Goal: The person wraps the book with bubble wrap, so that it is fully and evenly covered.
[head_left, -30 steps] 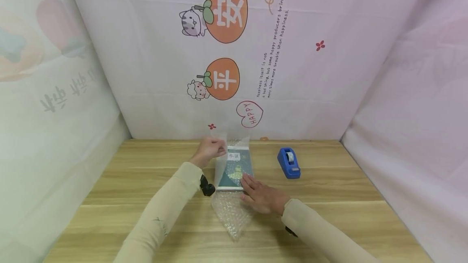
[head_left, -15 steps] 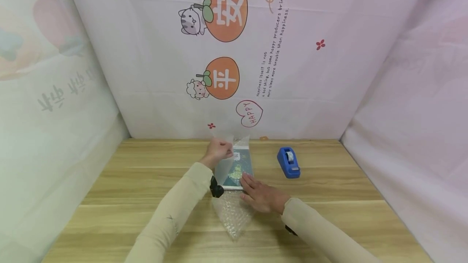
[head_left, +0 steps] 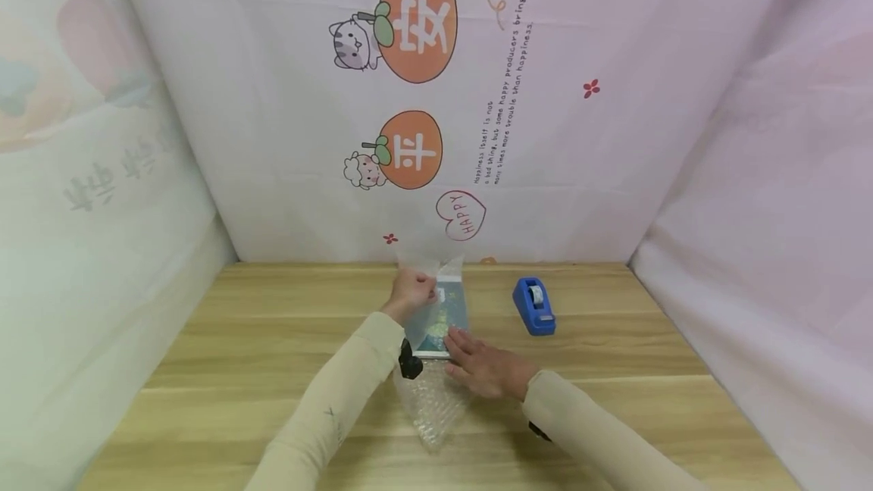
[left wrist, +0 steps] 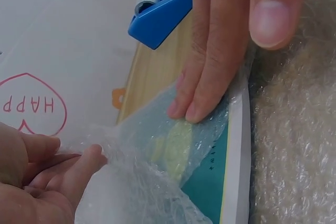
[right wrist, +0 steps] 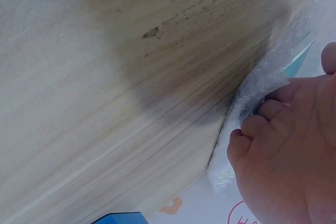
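A teal book (head_left: 455, 311) with a white edge lies on bubble wrap (head_left: 433, 408) whose pointed end spreads toward the front. My left hand (head_left: 412, 291) pinches the left flap of the wrap between thumb and fingers and holds it over the book's left part. In the left wrist view the left hand (left wrist: 50, 177) grips the crumpled wrap, with the book's teal cover (left wrist: 206, 195) below. My right hand (head_left: 486, 364) rests with extended fingers on the book's lower right part; in the right wrist view the right hand (right wrist: 289, 145) lies against the wrap (right wrist: 257, 85).
A blue tape dispenser (head_left: 535, 308) with a roll of tape stands on the wooden table (head_left: 286, 324) to the right of the book. Behind the table's back edge hangs a printed white cloth (head_left: 307, 195), and white cloths flank both sides.
My left hand has moved to the right with the flap, which now covers more of the book. The right hand has stayed on the book's lower right part.
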`<state>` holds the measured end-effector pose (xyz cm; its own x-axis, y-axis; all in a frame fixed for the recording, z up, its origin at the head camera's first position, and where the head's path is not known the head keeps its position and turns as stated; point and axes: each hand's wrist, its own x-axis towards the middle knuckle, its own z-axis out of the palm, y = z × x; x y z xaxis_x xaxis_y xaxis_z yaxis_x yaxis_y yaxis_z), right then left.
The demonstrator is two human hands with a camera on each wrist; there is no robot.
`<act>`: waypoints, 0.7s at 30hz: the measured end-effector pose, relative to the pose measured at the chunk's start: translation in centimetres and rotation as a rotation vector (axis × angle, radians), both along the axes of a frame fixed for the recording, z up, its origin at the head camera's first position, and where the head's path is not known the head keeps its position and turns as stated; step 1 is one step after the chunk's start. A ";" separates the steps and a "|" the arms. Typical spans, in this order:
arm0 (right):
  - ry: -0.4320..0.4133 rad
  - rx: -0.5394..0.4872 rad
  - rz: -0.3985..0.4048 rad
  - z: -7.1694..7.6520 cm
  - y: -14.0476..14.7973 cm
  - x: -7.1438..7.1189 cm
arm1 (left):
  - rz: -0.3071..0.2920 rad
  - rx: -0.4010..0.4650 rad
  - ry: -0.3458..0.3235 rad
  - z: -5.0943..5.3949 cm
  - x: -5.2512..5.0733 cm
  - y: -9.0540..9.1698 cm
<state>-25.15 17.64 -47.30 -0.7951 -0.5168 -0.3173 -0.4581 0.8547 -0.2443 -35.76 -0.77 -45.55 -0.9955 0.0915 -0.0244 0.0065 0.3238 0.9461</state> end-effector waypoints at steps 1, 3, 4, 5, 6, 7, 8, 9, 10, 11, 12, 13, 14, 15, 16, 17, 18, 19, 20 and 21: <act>-0.003 -0.001 0.003 0.0 -0.1 0.0 | 0.003 -0.017 0.003 -0.2 0.1 0.0; -0.005 0.000 0.012 -0.2 -0.2 0.1 | 0.014 -0.062 0.006 -0.5 0.3 0.0; -0.006 -0.002 0.013 -0.2 -0.3 0.1 | 0.015 -0.078 0.010 -0.7 0.3 0.0; -0.004 0.000 0.014 -0.3 -0.3 0.2 | 0.014 -0.089 0.009 -0.8 0.4 0.1; -0.002 0.002 0.014 -0.4 -0.3 0.2 | 0.014 -0.096 0.012 -1.0 0.4 0.1; 0.000 0.001 0.012 -0.4 -0.3 0.2 | 0.014 -0.102 0.013 -1.2 0.5 0.2; 0.001 0.003 0.012 -0.4 -0.3 0.2 | 0.013 -0.104 0.013 -1.3 0.5 0.2; 0.001 0.002 0.011 -0.4 -0.4 0.2 | 0.012 -0.105 0.018 -1.4 0.5 0.3; 0.000 0.002 0.008 -0.4 -0.4 0.2 | 0.010 -0.103 0.027 -1.6 0.5 0.3; 0.000 0.002 0.006 -0.4 -0.4 0.2 | 0.009 -0.106 0.031 -1.8 0.5 0.4; 0.000 0.001 0.005 -0.4 -0.4 0.2 | 0.007 -0.115 0.040 -1.9 0.5 0.5; -0.001 -0.001 0.004 -0.4 -0.4 0.2 | 0.003 -0.126 0.057 -2.1 0.4 0.5; -0.002 -0.001 0.003 -0.3 -0.4 0.1 | -0.001 -0.143 0.078 -2.3 0.4 0.6; -0.004 0.002 0.001 -0.3 -0.4 0.1 | -0.011 -0.171 0.099 -2.4 0.3 0.7; -0.006 0.002 -0.002 -0.3 -0.3 0.1 | -0.026 -0.202 0.123 -2.5 0.2 0.9; -0.005 0.003 -0.003 -0.2 -0.3 0.1 | -0.045 -0.237 0.150 -2.5 0.2 1.0; -0.005 0.004 -0.004 -0.1 -0.3 0.1 | -0.071 -0.280 0.181 -2.5 0.1 1.1; -0.006 0.005 -0.005 -0.1 -0.3 0.1 | -0.101 -0.327 0.209 -2.5 0.1 1.3; -0.007 0.007 -0.006 0.0 -0.2 0.1 | -0.140 -0.375 0.234 -2.4 0.0 1.4; -0.006 0.009 -0.007 0.0 -0.2 0.1 | -0.184 -0.429 0.262 -2.3 0.0 1.5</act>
